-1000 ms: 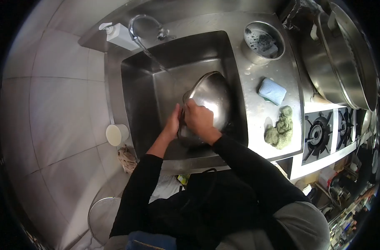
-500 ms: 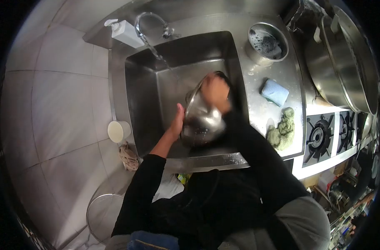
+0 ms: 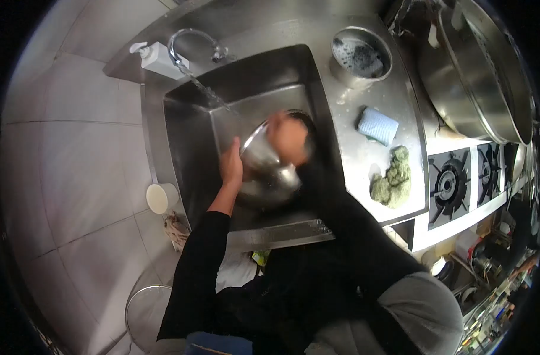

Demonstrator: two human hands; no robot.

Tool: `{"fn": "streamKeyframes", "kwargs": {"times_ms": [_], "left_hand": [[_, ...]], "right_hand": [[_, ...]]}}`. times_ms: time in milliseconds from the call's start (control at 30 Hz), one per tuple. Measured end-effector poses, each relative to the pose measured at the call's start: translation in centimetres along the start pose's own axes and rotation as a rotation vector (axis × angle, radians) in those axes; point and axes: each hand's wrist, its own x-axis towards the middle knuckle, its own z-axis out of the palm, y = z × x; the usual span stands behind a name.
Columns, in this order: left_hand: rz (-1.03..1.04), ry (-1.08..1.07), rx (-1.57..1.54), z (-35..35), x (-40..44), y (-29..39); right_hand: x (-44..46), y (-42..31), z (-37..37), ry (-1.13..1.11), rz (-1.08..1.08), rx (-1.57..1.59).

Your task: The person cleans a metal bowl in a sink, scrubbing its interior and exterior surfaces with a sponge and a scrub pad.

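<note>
A shiny metal bowl (image 3: 271, 184) is tilted inside the stainless steel sink (image 3: 190, 160). My left hand (image 3: 231, 164) grips the bowl's left side, thumb upward along the rim and the other fingers mostly hidden. Over the bowl's upper right part is my right hand (image 3: 289, 141), smeared by motion. Its fingers and anything in them cannot be made out. Water runs from the curved faucet (image 3: 190, 32) into the sink, falling to the upper left of the bowl.
Right of the sink are a metal pot (image 3: 360, 59) with sudsy water, a blue-and-white sponge (image 3: 377, 126) and a greenish scouring mesh (image 3: 393, 180). Beyond stand large pots (image 3: 468, 77) and a gas stove (image 3: 450, 184). A soap bottle (image 3: 163, 60) and cream cup (image 3: 162, 197) sit left.
The whole view has shifted, so the sink and counter appear farther left. My right hand has moved over the bowl, blurred in both frames. My left hand keeps its hold on the bowl's left side.
</note>
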Motion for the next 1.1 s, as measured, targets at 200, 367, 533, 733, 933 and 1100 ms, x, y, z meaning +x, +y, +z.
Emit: {"fn": "streamKeyframes", "kwargs": {"times_ms": [200,367,533,733,933,1100], "left_hand": [[0.26,-0.093,0.295,-1.4,0.2,-1.0],[0.127,-0.066,0.226,-1.2,3.4,-1.2],[0.075,-0.111,0.163,0.4,4.0,0.4],[0.072,-0.144,0.086,-0.2,2.4,0.3],[0.092,-0.185,0.042,-0.7,1.6,0.3],[-0.03,-0.165,-0.112,-1.5,1.3,-0.7]], "right_hand": [[0.8,3.0,1.0,0.128,-0.06,0.079],[0.8,3.9,-2.1,-0.05,-0.512,0.292],[-2.4,4.1,3.8,0.21,-0.554,-0.178],[-6.2,2.4,-1.8,0.01,-0.367,-0.017],[-1.9,3.4,2.0,0.113,-0.109,0.152],[-6.8,4.3,-0.4,-0.086,-0.242,0.104]]}}
